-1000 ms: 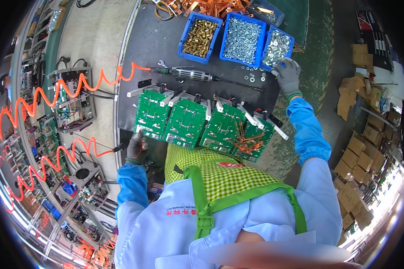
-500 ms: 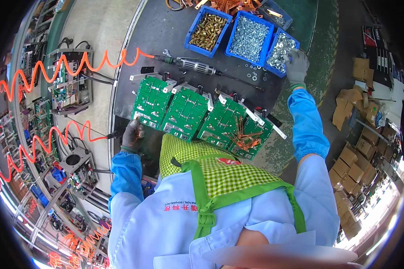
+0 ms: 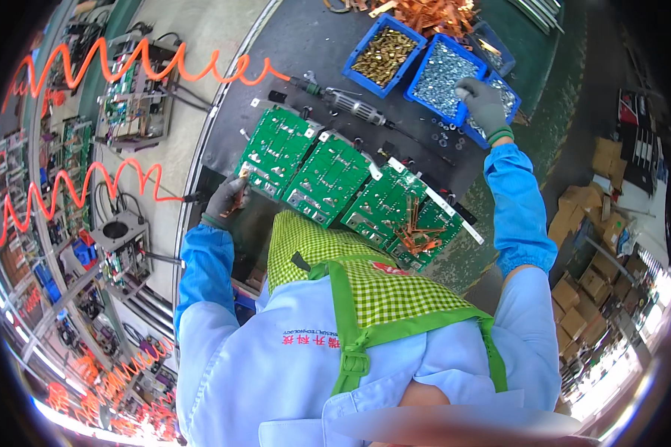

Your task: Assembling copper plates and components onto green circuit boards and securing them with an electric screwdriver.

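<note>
My left hand (image 3: 226, 203), in a grey glove, is closed around a small copper-coloured piece (image 3: 238, 197) beside the near left corner of a green circuit board (image 3: 275, 147). This board is the leftmost of several standing in a slanted row across the bench in front of me. My gloved right hand (image 3: 484, 108) is over the blue bins at the far right, fingers curled together above the bin of small silvery washers (image 3: 445, 74). What its fingertips hold, if anything, is hidden. Under its palm is a smaller bin of silvery hardware (image 3: 505, 100).
Brass-coloured bolts fill another blue bin (image 3: 384, 51); copper strips (image 3: 432, 13) are heaped behind it. A power screwdriver (image 3: 354, 106) on an orange coiled hose (image 3: 194, 68) lies behind the boards. Loose copper pieces (image 3: 417, 240) rest on the rightmost boards. Stray washers (image 3: 443, 138) lie near the bins.
My right hand has moved from the small bin's right edge leftward, over the washer bin. The left hand keeps its copper-coloured piece near the board's corner. The whole view has turned slightly.
</note>
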Tool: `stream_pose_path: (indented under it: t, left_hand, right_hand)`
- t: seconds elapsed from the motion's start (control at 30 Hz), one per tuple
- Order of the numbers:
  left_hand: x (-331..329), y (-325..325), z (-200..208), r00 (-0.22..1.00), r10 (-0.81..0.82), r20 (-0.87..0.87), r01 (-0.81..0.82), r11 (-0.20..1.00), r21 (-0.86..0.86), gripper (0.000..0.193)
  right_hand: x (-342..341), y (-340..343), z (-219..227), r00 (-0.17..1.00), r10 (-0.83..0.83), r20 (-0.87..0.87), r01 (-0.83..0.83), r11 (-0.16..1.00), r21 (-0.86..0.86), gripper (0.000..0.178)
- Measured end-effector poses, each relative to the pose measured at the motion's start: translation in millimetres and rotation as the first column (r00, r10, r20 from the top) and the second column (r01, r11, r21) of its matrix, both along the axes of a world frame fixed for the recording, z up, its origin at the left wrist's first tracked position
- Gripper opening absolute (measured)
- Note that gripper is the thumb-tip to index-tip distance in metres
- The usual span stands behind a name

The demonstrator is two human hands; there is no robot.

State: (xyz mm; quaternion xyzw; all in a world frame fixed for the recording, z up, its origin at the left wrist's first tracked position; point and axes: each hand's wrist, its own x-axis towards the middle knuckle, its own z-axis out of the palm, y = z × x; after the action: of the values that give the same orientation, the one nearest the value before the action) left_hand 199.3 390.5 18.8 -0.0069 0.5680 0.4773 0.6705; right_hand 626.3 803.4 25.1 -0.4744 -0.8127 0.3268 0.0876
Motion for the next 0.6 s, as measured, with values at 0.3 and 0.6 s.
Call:
stream_pose_path:
  t: [0.3,0.6]
  left_hand:
    - [1,-11,-10,1.000,0.013,0.025,-0.014,0.999,0.029,0.026]
    - [9,-4,1,0.972,0.090,0.217,-0.113,0.989,0.098,0.023]
  right_hand:
    - [-54,-10,-43,0.793,0.162,0.588,-0.215,0.976,0.020,0.035]
    - [-51,1,-44,0.860,-0.032,0.509,-0.034,0.992,0.120,0.027]
